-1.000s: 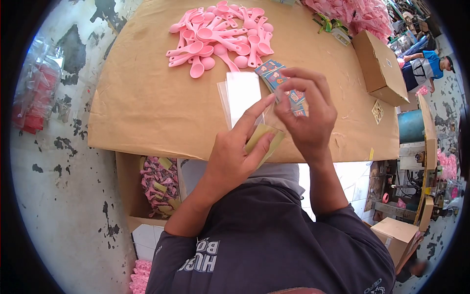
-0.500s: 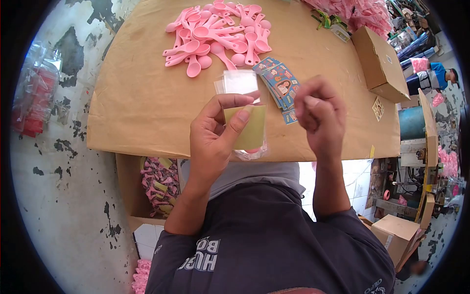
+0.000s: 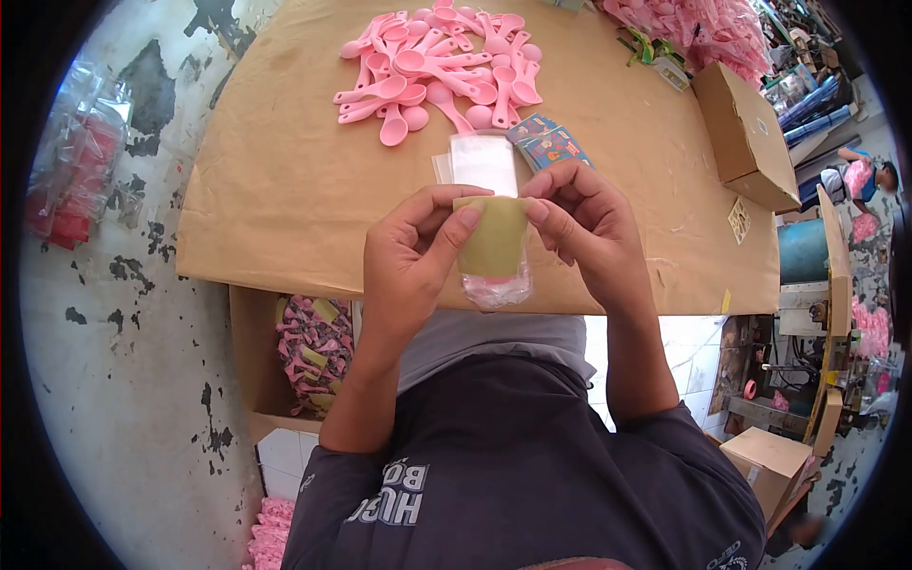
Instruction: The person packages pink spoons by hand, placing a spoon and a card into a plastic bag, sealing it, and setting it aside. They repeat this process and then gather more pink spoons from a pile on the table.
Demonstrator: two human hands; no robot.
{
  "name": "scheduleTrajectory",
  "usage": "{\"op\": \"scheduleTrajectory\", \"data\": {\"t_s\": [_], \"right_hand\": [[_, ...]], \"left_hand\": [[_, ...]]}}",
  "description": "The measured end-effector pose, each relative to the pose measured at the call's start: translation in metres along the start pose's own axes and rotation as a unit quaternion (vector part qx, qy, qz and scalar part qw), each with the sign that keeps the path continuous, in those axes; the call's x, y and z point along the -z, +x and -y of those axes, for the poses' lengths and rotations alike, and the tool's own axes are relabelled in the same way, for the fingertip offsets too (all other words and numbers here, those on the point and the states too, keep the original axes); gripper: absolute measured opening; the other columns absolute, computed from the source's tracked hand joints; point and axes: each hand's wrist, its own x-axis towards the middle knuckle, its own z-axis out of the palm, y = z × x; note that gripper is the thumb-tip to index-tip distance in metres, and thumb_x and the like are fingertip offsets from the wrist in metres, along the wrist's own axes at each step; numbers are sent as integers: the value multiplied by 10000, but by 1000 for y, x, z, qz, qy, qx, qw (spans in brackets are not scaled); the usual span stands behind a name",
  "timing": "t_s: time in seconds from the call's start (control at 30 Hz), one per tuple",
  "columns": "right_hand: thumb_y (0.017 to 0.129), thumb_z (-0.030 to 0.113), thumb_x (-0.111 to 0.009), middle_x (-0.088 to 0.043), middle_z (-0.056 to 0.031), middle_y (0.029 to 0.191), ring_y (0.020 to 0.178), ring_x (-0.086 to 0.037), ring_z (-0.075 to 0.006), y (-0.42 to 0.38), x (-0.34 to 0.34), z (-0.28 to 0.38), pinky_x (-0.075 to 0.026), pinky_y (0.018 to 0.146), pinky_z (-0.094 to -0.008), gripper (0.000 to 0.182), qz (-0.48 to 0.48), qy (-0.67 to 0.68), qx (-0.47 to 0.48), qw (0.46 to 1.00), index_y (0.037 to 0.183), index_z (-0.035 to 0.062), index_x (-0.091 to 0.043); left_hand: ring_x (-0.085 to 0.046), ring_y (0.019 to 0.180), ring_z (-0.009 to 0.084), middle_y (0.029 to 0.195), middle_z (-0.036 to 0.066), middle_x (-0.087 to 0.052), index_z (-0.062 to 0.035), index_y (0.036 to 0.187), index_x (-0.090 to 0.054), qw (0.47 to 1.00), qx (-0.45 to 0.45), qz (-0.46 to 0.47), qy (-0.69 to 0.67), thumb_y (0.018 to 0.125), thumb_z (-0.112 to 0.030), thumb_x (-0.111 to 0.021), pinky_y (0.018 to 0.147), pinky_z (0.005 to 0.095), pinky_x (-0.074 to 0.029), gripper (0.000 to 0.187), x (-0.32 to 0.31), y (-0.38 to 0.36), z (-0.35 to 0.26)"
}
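My left hand (image 3: 410,249) pinches the upper left corner of an olive-gold card (image 3: 492,242), thumb in front and fingers behind. At the opposite upper corner, my right hand (image 3: 594,233) grips the same card between thumb and forefinger. A clear plastic bag (image 3: 498,291) with something pink inside hangs out below the card. Just beyond my hands lies a stack of clear plastic bags (image 3: 483,163). Blue printed cards (image 3: 559,147) are fanned beside that stack, partly hidden by my right hand. Farther back is a heap of pink measuring spoons (image 3: 418,71).
Brown paper covers the table (image 3: 275,209). A cardboard box (image 3: 746,138) stands at its right edge, with pink bagged goods (image 3: 698,33) behind. Below the left edge, an open carton holds packed pink items (image 3: 315,351). Another person (image 3: 860,179) is at far right.
My right hand has moved left and down from above the printed cards and now grips the card's right corner. The card stays in my left hand. The view has shifted slightly.
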Motion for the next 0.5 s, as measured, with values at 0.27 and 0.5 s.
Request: {"op": "scheduleTrajectory", "data": {"t_s": [0.27, 0.5], "right_hand": [[985, 98, -685, -671, 25, 888, 759, -570, -16, -4, 7, 1, -417, 619, -180, 127, -27, 9, 9, 1000, 1095, 34, -678], [966, -31, -598, -633, -18, 908, 763, -535, -56, -11, 19, 1, -407, 662, -205, 140, 5, -39, 104, 994, 974, 8, -733]], "left_hand": [[-687, 878, 85, 995, 130, -758, 19, 1231, -633, 1000, -9, 8, -25, 1021, -60, -611, 755, 221, -539, 225, -10, 0, 0], [-655, 798, 66, 927, 89, -719, 0, 1113, -607, 992, -76, 21, -95, 1015, 1, -571, 710, 213, -530, 105, -8, 4, 20]]}}
